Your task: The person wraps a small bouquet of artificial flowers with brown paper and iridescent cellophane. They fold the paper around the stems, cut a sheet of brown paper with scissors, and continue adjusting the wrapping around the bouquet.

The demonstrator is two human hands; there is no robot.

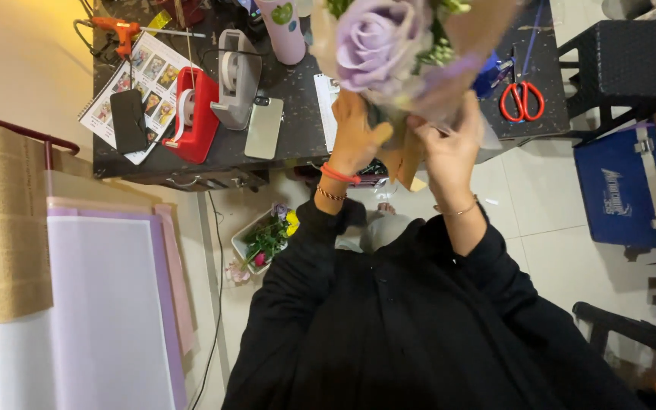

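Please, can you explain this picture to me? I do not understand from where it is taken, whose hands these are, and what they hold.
There is one picture, from a camera worn on a person's head, looking down. The left hand and right hand are that person's own bare hands. Together they grip a bouquet with a big purple rose, wrapped in paper. Beyond is a dark table. On it lie red scissors, a red tape dispenser, a grey tape dispenser, a phone, an orange glue gun and a photo booklet. Sheets of wrapping paper hang at the left.
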